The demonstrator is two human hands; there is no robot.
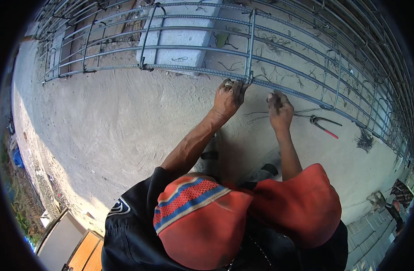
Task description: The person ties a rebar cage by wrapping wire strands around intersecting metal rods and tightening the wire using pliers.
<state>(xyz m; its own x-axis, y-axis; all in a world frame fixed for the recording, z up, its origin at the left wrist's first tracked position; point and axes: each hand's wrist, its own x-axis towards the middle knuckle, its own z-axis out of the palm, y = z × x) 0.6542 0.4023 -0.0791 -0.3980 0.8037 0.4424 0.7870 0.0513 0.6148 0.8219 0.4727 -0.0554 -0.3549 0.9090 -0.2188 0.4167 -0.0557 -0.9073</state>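
Observation:
My left hand is at the lower ribbed rebar of a steel reinforcement cage. Its curled fingertips touch the corner where an upright stirrup meets that bar. What is pinched under the fingers is hidden. Just right of it, my right hand is held below the bar, apart from it, with fingers bent and thumb raised. Thin tie wires pass behind this hand; whether it grips them is unclear. End-cutting pincers with red on one handle lie on the concrete floor to the right.
A white foam block lies beneath the cage. Loose wire bits are scattered there, and a dark bunch of wire lies far right. Stacked mesh or further cages crowd the upper right. An orange wooden piece is at lower left.

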